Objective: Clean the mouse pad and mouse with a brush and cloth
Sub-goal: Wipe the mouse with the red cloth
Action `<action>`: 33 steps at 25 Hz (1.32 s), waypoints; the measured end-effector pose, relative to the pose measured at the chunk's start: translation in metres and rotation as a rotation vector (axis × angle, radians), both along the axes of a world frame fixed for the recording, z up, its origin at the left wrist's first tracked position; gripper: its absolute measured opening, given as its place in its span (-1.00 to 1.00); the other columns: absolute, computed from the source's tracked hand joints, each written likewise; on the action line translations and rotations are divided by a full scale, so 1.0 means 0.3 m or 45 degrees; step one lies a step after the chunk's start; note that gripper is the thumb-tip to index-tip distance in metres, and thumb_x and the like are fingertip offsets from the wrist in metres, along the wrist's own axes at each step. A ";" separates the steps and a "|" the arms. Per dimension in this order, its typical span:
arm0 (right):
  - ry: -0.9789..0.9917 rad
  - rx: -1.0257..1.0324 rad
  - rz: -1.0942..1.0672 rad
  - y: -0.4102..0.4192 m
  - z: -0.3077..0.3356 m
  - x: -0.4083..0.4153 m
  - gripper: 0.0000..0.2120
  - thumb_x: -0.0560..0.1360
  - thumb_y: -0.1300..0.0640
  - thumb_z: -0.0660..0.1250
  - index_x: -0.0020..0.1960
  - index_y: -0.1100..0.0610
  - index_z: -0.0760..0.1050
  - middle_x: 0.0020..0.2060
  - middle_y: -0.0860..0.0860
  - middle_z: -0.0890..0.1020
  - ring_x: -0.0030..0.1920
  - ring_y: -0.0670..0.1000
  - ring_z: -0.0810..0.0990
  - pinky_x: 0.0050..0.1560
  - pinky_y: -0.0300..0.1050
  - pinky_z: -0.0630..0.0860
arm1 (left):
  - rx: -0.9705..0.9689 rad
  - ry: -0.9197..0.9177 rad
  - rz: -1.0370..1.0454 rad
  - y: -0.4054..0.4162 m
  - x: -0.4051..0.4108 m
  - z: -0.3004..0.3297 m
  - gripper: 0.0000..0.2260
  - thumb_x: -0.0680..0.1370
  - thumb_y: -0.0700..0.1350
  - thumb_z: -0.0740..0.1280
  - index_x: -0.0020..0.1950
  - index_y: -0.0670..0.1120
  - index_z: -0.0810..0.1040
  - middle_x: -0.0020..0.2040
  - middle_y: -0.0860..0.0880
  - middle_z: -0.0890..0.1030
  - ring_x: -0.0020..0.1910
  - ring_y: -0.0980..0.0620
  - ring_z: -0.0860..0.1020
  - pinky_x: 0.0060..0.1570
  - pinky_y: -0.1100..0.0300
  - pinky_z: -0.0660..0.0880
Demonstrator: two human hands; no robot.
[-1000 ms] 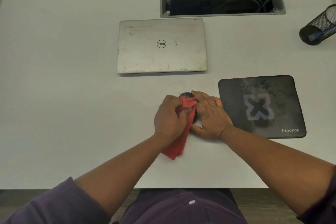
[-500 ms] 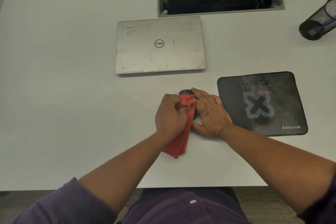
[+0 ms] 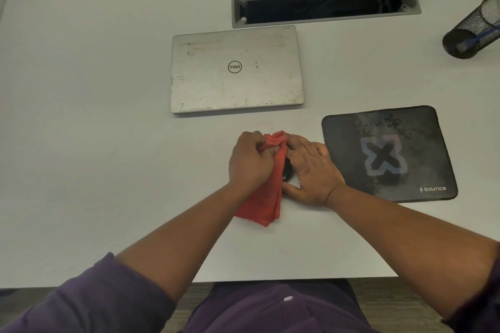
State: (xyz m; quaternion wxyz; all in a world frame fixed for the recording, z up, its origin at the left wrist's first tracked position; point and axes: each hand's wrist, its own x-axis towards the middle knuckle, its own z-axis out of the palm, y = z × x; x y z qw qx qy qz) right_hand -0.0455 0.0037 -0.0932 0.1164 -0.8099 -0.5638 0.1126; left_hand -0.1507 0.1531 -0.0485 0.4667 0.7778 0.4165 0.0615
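A black mouse (image 3: 287, 170) lies on the white desk (image 3: 94, 157), mostly hidden between my hands. My left hand (image 3: 250, 161) grips a bunched red cloth (image 3: 266, 197) and presses it over the top of the mouse. My right hand (image 3: 311, 170) holds the mouse from its right side, fingers along the top and thumb at the near end. The cloth's loose end trails toward me. A dark mouse pad (image 3: 389, 154) with a pale X print and dusty specks lies just right of my right hand. No brush shows.
A closed silver laptop (image 3: 236, 70) lies beyond my hands. Behind it is an open cable hatch (image 3: 324, 0) in the desk. A black mesh pen cup (image 3: 476, 27) lies tipped at the far right. The desk's near edge runs just above my lap.
The cloth has slid forward over the front of the mouse, covering the tip that showed before. My right hand stays on the mouse.
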 end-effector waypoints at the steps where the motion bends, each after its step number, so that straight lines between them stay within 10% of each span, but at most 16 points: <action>1: 0.004 0.009 0.002 0.001 0.002 0.000 -0.21 0.47 -0.40 0.18 0.55 0.00 0.17 0.57 -0.01 0.15 0.55 0.05 0.14 0.40 0.07 0.14 | -0.025 0.027 0.029 0.020 0.020 -0.001 -0.89 0.49 0.01 0.42 -0.17 0.10 0.50 -0.03 0.15 0.55 -0.02 0.17 0.56 0.04 0.08 0.53; 7: -0.012 -0.004 -0.011 0.002 -0.005 0.002 -0.27 0.44 -0.39 0.22 0.45 0.04 0.33 0.58 -0.04 0.14 0.56 0.01 0.11 0.39 0.09 0.19 | 0.142 0.014 -0.254 0.001 -0.037 -0.001 -0.83 0.48 0.03 0.38 -0.17 0.19 0.38 -0.11 0.22 0.45 -0.11 0.19 0.47 -0.17 0.30 0.37; 12: -0.001 -0.003 0.000 0.001 0.000 -0.002 -0.22 0.45 -0.40 0.22 0.53 0.01 0.21 0.54 -0.01 0.21 0.55 0.05 0.15 0.39 0.09 0.19 | -0.037 0.087 -0.077 0.051 0.054 0.007 -0.86 0.49 0.02 0.40 -0.23 0.06 0.51 -0.01 0.13 0.64 0.02 0.08 0.62 0.06 0.00 0.56; 33: -0.003 0.012 -0.003 -0.005 0.009 -0.003 -0.22 0.46 -0.39 0.24 0.51 0.05 0.23 0.55 0.03 0.20 0.55 0.06 0.15 0.42 0.10 0.17 | 0.027 0.139 -0.060 0.064 0.074 0.006 -0.80 0.50 0.02 0.42 -0.25 0.05 0.45 -0.16 0.17 0.49 -0.08 0.06 0.51 -0.11 0.16 0.39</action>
